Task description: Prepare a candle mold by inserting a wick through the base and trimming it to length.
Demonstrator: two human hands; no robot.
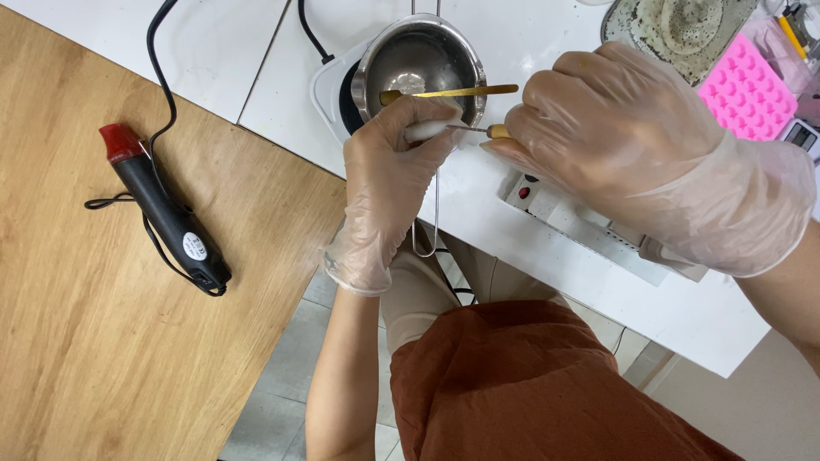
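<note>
Left hand [389, 183], gloved: closed round a small white piece [424, 130], pinched at fingertips just in front of the steel pot [418, 64], above the white table's [512, 213] near edge. Right hand [619, 137], gloved: closed on a thin needle tool [478, 131], wooden grip at fingers, metal tip pointing left into the white piece. Tool's long axis roughly level, running right to left; piece directly left of right hand, touching the tip. Pot on a small white hotplate [329, 98], gold spoon [453, 91] across its rim. Heat gun [166, 213], black with red nozzle, on the wooden table [77, 358], well apart to the left. Pink mould [747, 90] near the white table's far right corner.
</note>
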